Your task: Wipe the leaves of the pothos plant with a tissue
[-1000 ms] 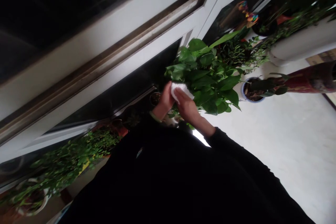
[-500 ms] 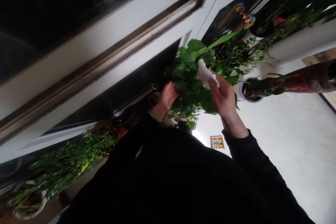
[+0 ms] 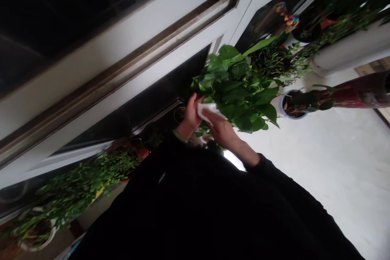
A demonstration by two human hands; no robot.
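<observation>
My right hand (image 3: 223, 130) grips a folded white tissue or cloth (image 3: 207, 110), its fingers pressing over it at the lower left edge of a leafy green potted plant (image 3: 243, 93). Just left of the white piece, my left hand (image 3: 191, 113) is raised among the leaves, fingers stretched out and apart. Its fingertips touch or nearly touch the white piece and a leaf (image 3: 209, 100); part of them is hidden, and I cannot see a leaf held between them. The plant's own pot is out of sight beneath the foliage.
A window frame (image 3: 170, 44) runs diagonally close on the left. To the right stand a blue-rimmed pot (image 3: 294, 105), a dark red vase (image 3: 359, 89) and a white column-like object (image 3: 350, 48). More plants (image 3: 88, 183) line the lower left, above a white pot (image 3: 38, 231).
My right hand has come down and left with the white piece, from over the foliage to beside my left hand. My left hand has stayed about where it was.
</observation>
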